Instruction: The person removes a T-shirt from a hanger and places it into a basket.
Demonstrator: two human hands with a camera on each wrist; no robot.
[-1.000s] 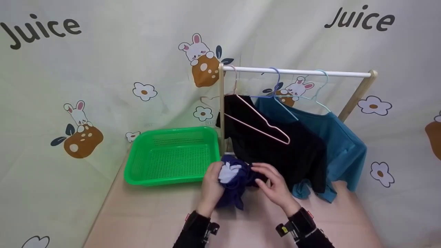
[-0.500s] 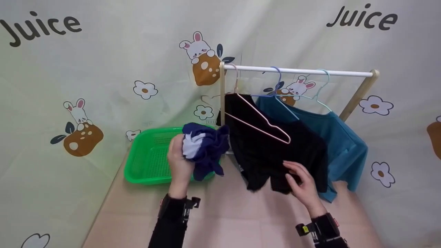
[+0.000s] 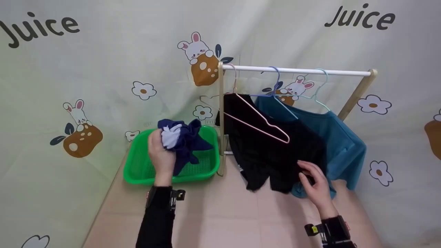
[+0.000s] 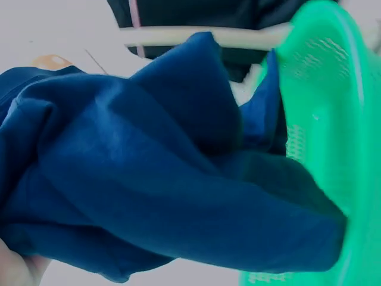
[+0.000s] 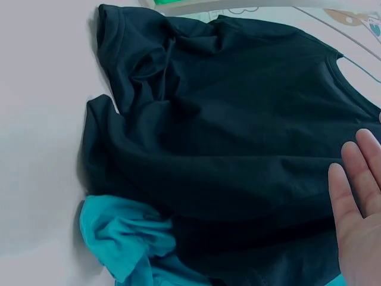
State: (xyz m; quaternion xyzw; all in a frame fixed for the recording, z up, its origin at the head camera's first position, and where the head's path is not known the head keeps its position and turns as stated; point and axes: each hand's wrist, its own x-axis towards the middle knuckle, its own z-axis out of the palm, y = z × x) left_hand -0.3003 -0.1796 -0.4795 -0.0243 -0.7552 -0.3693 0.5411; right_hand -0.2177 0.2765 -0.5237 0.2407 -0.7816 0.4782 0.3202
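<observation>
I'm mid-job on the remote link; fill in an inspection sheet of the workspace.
Surface: pale pinkish tabletop, faint seam lines.
Job's things: bunched navy cloth with a whitish part, held over the green basket; contact with it unclear.
Clutter: nothing seen.
Hands: left hand grips the navy cloth; right hand holds nothing, fingers relaxed, by the black shirt, contact unclear.
Cables: nothing seen.
Surroundings: rack with white bar, bare pink hanger, hanging black and teal shirts; printed backdrop behind.
</observation>
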